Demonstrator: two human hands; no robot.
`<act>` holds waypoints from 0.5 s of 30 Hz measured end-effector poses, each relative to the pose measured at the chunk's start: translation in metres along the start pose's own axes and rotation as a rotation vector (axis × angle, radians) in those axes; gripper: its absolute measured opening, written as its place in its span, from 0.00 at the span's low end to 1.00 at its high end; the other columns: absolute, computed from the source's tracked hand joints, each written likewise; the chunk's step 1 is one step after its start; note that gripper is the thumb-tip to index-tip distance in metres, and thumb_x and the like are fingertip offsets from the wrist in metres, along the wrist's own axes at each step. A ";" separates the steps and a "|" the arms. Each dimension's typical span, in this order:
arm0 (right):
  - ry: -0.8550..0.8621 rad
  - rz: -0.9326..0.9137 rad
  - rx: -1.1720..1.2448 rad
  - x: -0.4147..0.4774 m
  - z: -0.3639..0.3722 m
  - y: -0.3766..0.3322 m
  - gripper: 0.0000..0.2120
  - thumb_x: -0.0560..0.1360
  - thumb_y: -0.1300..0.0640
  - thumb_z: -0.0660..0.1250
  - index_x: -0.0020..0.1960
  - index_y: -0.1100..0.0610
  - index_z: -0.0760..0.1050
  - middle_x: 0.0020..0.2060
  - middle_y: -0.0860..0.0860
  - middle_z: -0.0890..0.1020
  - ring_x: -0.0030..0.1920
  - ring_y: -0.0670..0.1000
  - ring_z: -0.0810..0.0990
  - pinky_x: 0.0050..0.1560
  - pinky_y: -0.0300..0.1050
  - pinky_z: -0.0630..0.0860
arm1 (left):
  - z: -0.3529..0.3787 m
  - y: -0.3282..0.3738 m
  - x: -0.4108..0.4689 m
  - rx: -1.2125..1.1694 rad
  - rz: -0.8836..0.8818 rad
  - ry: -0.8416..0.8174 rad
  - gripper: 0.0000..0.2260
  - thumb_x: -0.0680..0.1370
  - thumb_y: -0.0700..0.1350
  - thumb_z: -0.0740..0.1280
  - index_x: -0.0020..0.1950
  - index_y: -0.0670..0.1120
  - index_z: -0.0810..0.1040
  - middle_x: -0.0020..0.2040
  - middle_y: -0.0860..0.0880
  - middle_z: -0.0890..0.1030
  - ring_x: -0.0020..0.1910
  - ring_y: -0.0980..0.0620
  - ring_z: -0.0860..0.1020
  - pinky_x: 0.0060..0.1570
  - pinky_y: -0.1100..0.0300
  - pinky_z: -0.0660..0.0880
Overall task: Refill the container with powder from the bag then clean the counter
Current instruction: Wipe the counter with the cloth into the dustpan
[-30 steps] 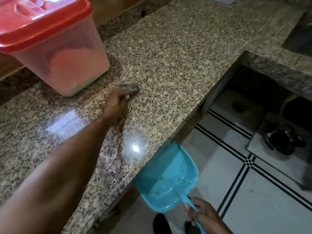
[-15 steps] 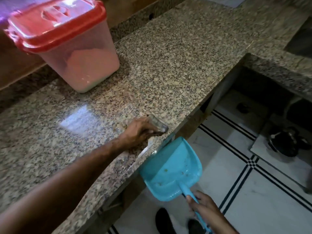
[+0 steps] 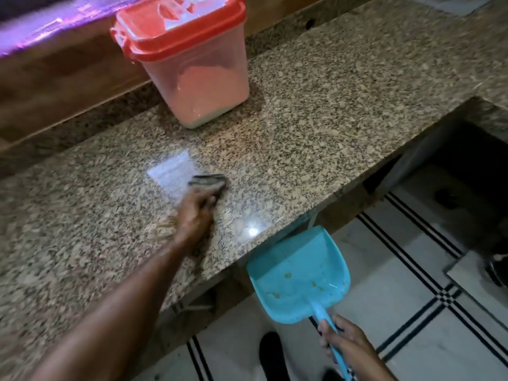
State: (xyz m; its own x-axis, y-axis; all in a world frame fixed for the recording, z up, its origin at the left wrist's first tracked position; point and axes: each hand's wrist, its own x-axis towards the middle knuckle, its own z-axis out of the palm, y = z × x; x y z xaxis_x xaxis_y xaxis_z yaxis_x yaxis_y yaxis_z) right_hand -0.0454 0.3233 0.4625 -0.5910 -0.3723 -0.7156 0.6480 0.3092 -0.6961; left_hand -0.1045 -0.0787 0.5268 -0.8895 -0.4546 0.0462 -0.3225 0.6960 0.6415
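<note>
A clear plastic container (image 3: 203,78) with a red lid stands at the back of the speckled granite counter (image 3: 316,119), holding pale powder. My left hand (image 3: 196,213) presses a dark cloth (image 3: 210,181) flat on the counter, in front of the container. Below the counter's front edge, my right hand (image 3: 345,345) grips the handle of a turquoise dustpan (image 3: 299,273), whose mouth sits just under the edge. A few brownish crumbs lie in the pan. No bag is in view.
A wooden ledge (image 3: 68,78) runs behind the counter. To the right the counter turns a corner around a dark recess (image 3: 467,174). White floor tiles with black stripes (image 3: 412,312) lie below, and my dark shoe (image 3: 272,356) shows near the dustpan.
My left hand wiped the cloth forward to the counter's edge above the dustpan, then moved back onto the middle of the counter. The dustpan stayed under the edge.
</note>
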 end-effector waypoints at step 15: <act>-0.142 -0.038 -0.134 0.004 0.000 -0.026 0.11 0.82 0.51 0.66 0.53 0.59 0.79 0.33 0.50 0.79 0.32 0.46 0.73 0.35 0.39 0.70 | -0.041 -0.038 -0.084 0.015 -0.463 0.304 0.14 0.84 0.44 0.63 0.68 0.52 0.79 0.63 0.47 0.80 0.53 0.48 0.78 0.43 0.57 0.74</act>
State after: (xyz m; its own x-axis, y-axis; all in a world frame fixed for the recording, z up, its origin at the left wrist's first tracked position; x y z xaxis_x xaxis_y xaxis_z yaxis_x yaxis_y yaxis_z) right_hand -0.0646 0.3142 0.4772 -0.5341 -0.5030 -0.6795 0.5510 0.4025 -0.7310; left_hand -0.0042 -0.0891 0.5300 -0.5208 -0.8535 -0.0181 -0.6642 0.3918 0.6367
